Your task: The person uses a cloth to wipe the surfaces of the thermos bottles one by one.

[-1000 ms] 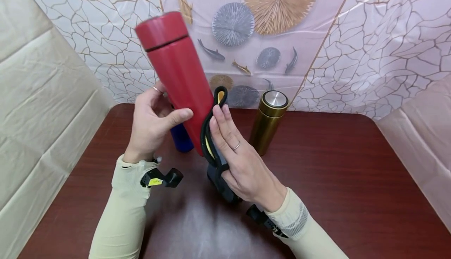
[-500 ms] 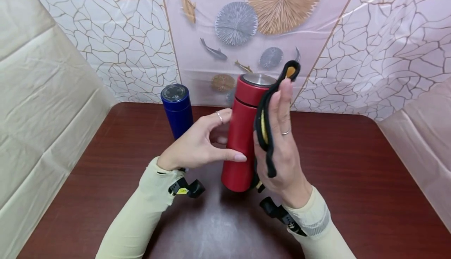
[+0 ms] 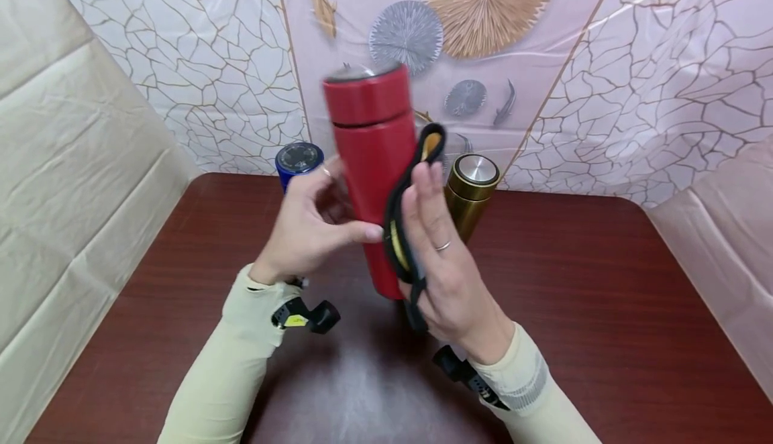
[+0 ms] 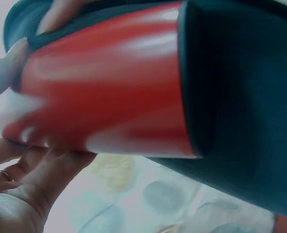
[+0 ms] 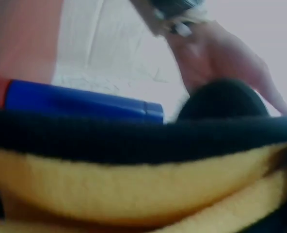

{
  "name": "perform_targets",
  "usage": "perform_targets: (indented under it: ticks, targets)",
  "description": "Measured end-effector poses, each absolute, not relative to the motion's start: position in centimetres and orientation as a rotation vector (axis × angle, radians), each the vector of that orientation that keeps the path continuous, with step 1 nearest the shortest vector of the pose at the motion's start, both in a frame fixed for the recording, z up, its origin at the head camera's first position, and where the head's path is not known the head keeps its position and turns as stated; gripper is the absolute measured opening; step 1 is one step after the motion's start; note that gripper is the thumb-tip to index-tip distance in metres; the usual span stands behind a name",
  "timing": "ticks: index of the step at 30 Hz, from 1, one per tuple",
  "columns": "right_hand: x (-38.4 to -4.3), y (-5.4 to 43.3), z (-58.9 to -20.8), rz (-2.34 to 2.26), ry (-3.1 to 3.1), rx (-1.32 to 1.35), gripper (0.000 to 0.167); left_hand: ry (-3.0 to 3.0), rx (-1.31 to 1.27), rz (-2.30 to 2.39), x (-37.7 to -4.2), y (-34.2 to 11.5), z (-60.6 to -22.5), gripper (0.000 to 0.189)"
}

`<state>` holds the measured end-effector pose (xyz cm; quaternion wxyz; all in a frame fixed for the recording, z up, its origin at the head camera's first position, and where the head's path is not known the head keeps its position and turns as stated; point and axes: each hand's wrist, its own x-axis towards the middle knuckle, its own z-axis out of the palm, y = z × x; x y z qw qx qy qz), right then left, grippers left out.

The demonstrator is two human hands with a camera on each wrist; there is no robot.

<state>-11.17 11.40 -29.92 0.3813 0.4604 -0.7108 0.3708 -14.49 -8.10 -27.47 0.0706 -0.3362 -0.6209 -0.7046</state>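
My left hand (image 3: 302,233) grips a red vacuum flask (image 3: 376,169), thumb across its front and fingers round the far side. The flask leans with its steel-topped lid up and to the left. My right hand (image 3: 451,283) holds a folded cloth (image 3: 395,219) against the flask's right side, fingers extended along it; its thumb is hidden. The cloth has black edging and a yellow inner face. In the left wrist view the flask spans the middle, with dark cloth (image 4: 255,107) beside and behind it. Yellow folds (image 5: 114,189) fill the lower right wrist view.
Behind my left hand stands a blue flask (image 3: 299,159), partly covered by it. A gold flask (image 3: 472,186) stands behind my right hand. Both are on the dark red-brown table (image 3: 592,296). Patterned sheets (image 3: 676,82) enclose the back and sides.
The flask, tilted left a second ago, swung right, lower and more upright, then came back up and left. Both hands and the cloth moved with it; the gold flask shows again.
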Motion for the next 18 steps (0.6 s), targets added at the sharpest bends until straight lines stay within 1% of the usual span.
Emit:
perform_targets:
  ticks: [3,5,7,13,15,18]
  targets:
    - [-11.2,10.8,-30.7,0.824,-1.866,1.260,0.066,-1.754,-0.939,-2.092,-14.6,-9.8,-26.9,0.068]
    - [-11.3,10.4,-31.1,0.758,-1.899,1.305,0.072,-1.686,-0.904,-2.091,-14.7,-10.8,-26.5,0.064]
    - [-11.3,10.2,-31.5,0.707,-1.928,1.333,0.073,-1.611,-0.897,-2.113,-14.7,-11.7,-26.1,0.059]
    - [-11.3,10.2,-31.7,0.637,-1.998,1.331,0.065,-1.431,-0.893,-2.231,-15.1,-12.1,-25.8,0.045]
    - [-11.3,10.4,-31.5,0.647,-2.015,1.333,0.063,-1.450,-0.870,-2.236,-15.2,-11.9,-25.9,0.044]
    - [-11.3,10.7,-31.3,0.676,-2.012,1.347,0.062,-1.544,-0.847,-2.220,-15.2,-11.7,-26.1,0.047]
